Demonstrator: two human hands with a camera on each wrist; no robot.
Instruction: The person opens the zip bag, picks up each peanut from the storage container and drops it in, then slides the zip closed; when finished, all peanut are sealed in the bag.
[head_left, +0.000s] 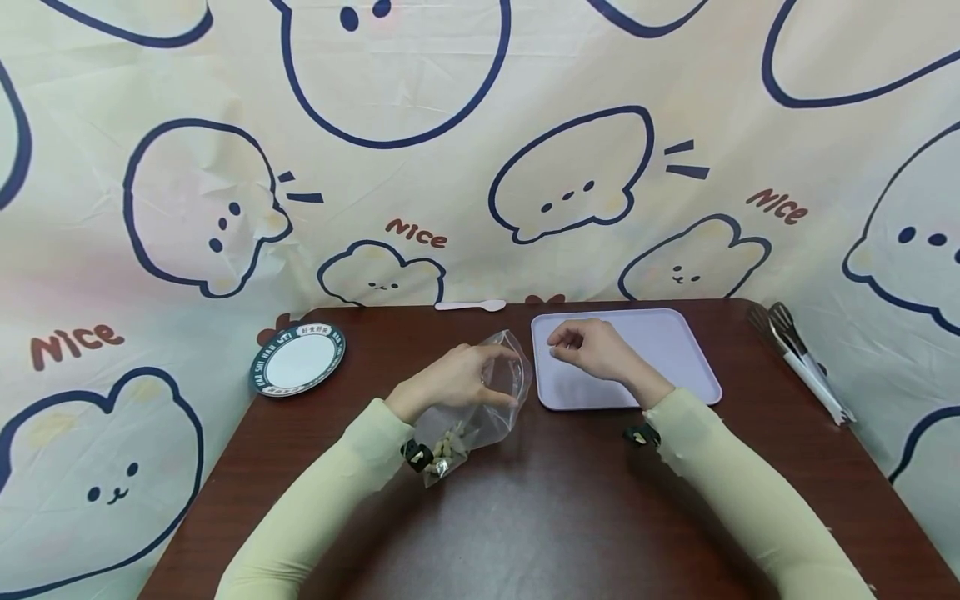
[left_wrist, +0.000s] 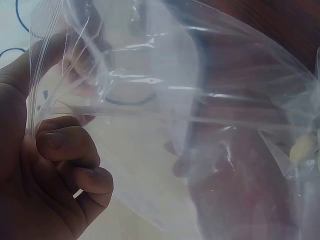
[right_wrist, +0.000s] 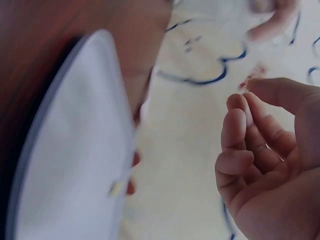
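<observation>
My left hand (head_left: 465,379) holds a clear plastic bag (head_left: 491,425) by its mouth, thumb and fingers spread about the opening. In the left wrist view the bag's edge (left_wrist: 37,75) runs between curled fingers. Small pale, greenish-beige pieces (head_left: 447,446) lie in the bag's lower corner. Over the lilac tray (head_left: 675,367) hovers my right hand (head_left: 596,350), fingers curled, thumb tip close to the other fingertips; nothing shows between them. A small yellowish piece (right_wrist: 116,188) appears against the tray in the right wrist view.
A white plate with a dark green rim (head_left: 300,358) stands at the left edge. At the back lies a white spoon (head_left: 471,306). A whisk and other utensils (head_left: 806,367) lie along the right edge. Behind the brown table (head_left: 517,525) hangs a printed cloth.
</observation>
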